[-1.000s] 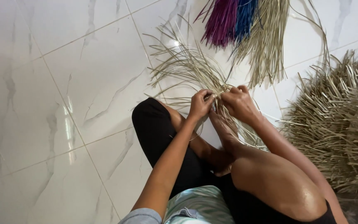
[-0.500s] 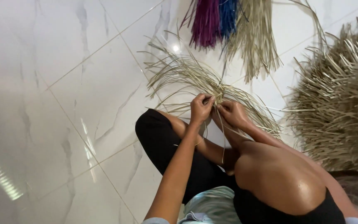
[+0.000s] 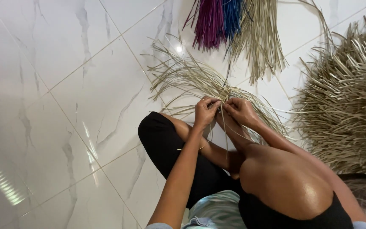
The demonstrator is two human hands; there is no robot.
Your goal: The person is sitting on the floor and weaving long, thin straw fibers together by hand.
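White marble-look tile floor [image 3: 64, 106] fills the view, glossy, crossed by thin grout lines. Off to the right sits a big heap of woven pale straw [image 3: 348, 106], its loose ends bristling outward. Up top, a bundle of natural straw strips [image 3: 259, 38] lies beside a purple bundle [image 3: 210, 23] and a blue one [image 3: 232, 15]. The person sits on the floor, knees bent, in black shorts. Right in the centre, a fan of pale straw strands [image 3: 187, 76] spreads out over the tiles from in front of the knees. Left hand [image 3: 205, 112] pinches shut on the strands where they gather; right hand [image 3: 240, 111] grips the same strands just beside it, fingertips nearly touching.
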